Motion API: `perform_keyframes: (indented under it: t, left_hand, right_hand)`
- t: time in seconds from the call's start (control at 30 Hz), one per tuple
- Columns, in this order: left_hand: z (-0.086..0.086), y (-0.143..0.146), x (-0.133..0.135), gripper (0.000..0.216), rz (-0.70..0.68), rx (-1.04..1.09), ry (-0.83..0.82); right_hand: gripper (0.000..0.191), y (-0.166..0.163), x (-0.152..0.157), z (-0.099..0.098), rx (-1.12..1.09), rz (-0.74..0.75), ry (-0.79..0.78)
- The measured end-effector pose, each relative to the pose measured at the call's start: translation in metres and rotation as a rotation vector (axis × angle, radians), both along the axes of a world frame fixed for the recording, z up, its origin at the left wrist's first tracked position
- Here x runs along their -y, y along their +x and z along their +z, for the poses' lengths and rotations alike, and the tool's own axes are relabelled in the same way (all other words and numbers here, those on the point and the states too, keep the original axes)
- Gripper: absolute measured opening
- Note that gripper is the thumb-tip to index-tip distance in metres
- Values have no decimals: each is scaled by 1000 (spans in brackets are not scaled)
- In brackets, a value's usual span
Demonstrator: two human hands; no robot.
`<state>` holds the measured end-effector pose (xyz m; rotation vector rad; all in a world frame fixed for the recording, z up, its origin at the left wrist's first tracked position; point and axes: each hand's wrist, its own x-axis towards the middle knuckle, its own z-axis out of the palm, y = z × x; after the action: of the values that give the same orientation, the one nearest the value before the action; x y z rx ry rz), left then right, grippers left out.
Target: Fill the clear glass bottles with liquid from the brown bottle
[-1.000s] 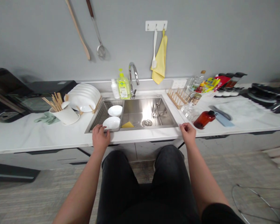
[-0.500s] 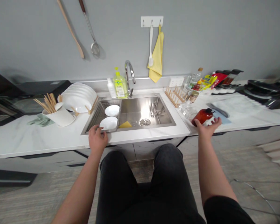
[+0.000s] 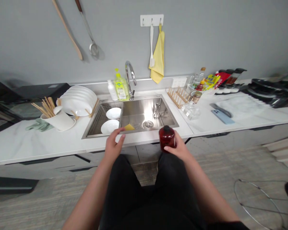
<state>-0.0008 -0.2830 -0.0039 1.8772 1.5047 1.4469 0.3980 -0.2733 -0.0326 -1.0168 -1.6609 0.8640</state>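
In my right hand point(image 3: 179, 147) is a dark red bottle point(image 3: 167, 138) with a black cap, held upright in front of the counter edge with the fingers wrapped round its side. My left hand point(image 3: 114, 143) hovers over the front rim of the sink point(image 3: 158, 129), its thumb and fingers apart and nothing between them. Close to that hand are two white bowls, a front bowl point(image 3: 109, 126) and a rear bowl point(image 3: 113, 113), in the wire basket on the sink's left side. A yellow sponge point(image 3: 129, 127) lies at the sink's front edge.
Behind the sink stand the faucet point(image 3: 131, 76), a green soap bottle point(image 3: 121, 88) and a white bottle point(image 3: 112, 90). White plates point(image 3: 79, 99) and a chopstick holder point(image 3: 62, 120) are left. Rightward lie a wooden rack point(image 3: 177, 97), glassware point(image 3: 191, 111) and a blue phone point(image 3: 222, 116).
My right hand has carried the red bottle left from the right counter to the front of the sink. My left hand has left the front bowl's edge and moved right.
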Motion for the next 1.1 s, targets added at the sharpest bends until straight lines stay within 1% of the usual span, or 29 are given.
perform_keyframes:
  t: [0.03,0.07,0.1,0.13,0.17,0.2,0.27,0.33,0.4,0.47,0.53,0.57,0.6,0.63,0.7,0.77,0.83,0.9,0.97,1.1]
  left_hand:
    - [14,21,9,46,-210,50,-32]
    - [28,40,16,52,-387,89,-62]
    - [41,55,23,55,-492,124,-85]
    - [52,66,28,56,-556,143,-104]
    - [61,72,31,54,-585,159,-120]
    - [67,75,33,50,-589,175,-137]
    - [71,74,33,43,-575,217,-177]
    - [67,71,29,38,-545,319,-211]
    - [60,72,25,35,-484,468,-216]
    - [54,77,22,38,-393,582,-190]
    - [51,82,21,45,-314,585,-165]
    - [50,85,21,45,-296,562,-159]
    - [50,86,22,44,-302,538,-155]
    - [51,87,24,44,-337,524,-152]
    - [52,85,28,54,-467,533,-151]
    - [54,82,31,55,-565,534,-155]
    - [56,79,33,47,-560,460,-179]
    - [58,77,34,41,-502,351,-199]
    - [60,76,37,42,-483,283,-182]
    - [57,74,41,47,-565,337,-129]
  right_hand:
    - [104,-18,5,3,-31,107,-30]
    - [107,-34,8,5,-61,204,-49]
    - [109,-47,11,7,-78,285,-56]
    - [109,-57,12,8,-88,339,-45]
    - [111,-64,13,9,-89,385,-32]
    - [112,-70,13,10,-85,423,-22]
    - [113,-76,13,12,-70,483,-16]
    - [112,-80,15,17,-51,508,-13]
    - [107,-84,19,25,-16,485,16]
    - [104,-90,25,34,31,447,47]
    - [102,-96,30,41,92,429,68]
    - [100,-98,32,43,118,431,75]
    - [99,-99,33,44,134,433,81]
    - [98,-99,33,44,137,427,89]
    - [99,-97,32,43,117,384,102]
    - [103,-93,32,40,107,335,107]
    - [106,-92,34,38,135,348,99]
    - [108,-91,36,37,163,407,94]
    - [108,-91,38,37,152,424,100]
    - [108,-91,40,36,109,344,110]
